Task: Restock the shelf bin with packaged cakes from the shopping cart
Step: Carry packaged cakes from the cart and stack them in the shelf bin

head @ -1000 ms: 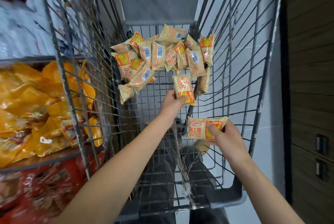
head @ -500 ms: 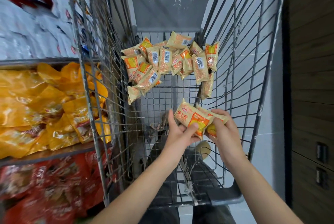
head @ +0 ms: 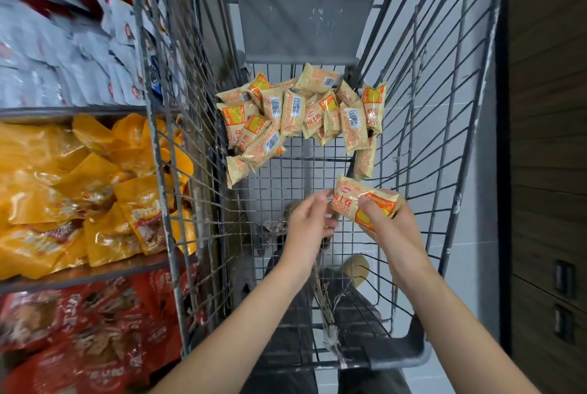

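Right hand [head: 392,228] grips stacked cake packs [head: 365,206] over cart [head: 457,139]; left hand [head: 309,222], fingers loosely curled, touches their 9 o'clock end. Remaining pile [head: 301,117] at 12 o'clock. Risk: slick wrappers slide, top pack drops.

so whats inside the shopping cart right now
A heap of packaged cakes lies at the far end of the shopping cart. The right hand grips more packets above the cart floor; the left hand touches them. How many it holds is hidden.
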### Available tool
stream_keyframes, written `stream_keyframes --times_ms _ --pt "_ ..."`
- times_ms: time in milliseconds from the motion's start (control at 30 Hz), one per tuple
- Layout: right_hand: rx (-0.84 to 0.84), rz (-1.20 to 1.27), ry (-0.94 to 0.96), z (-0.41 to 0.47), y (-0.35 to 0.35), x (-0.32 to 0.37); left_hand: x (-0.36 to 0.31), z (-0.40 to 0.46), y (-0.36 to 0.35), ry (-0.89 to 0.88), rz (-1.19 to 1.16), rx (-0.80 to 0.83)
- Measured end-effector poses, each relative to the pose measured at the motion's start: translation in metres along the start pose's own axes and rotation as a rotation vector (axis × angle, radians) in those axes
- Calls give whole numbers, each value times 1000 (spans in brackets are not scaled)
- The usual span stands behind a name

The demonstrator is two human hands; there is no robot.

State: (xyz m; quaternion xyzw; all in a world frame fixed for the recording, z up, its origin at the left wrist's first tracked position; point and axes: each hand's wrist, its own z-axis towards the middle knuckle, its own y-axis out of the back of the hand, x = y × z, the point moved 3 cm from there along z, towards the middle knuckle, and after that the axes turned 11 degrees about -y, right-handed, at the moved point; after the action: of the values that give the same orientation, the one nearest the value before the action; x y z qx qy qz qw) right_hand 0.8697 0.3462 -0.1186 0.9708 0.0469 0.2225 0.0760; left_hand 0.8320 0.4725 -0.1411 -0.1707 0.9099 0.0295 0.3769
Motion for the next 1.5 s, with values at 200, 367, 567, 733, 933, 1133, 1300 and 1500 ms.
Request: stream_keyframes --times_ms 200,367,567,733,933,1133,1300,1500 --pt "-66 29 -6 5 7 1 -23 101 12 -240 387 -128" --pt "-66 3 -21 8 11 -7 -38 197 0 -482 973 58" --pt "-62 -58 -15 15 9 -16 -22 249 -14 -567 1637 123" --pt "-56 -90 4 16 5 -15 -20 252 -18 -491 1687 76" --pt "-41 -45 11 6 0 -13 -28 222 -5 -528 1361 38" --pt "-20 -14 4 -31 2 -22 -28 135 18 -365 752 91" --pt "50 19 43 -87 18 -29 -32 13 45 -336 569 96" --pt "141 -45 130 -130 39 -32 -26 -113 67 -336 375 -56"
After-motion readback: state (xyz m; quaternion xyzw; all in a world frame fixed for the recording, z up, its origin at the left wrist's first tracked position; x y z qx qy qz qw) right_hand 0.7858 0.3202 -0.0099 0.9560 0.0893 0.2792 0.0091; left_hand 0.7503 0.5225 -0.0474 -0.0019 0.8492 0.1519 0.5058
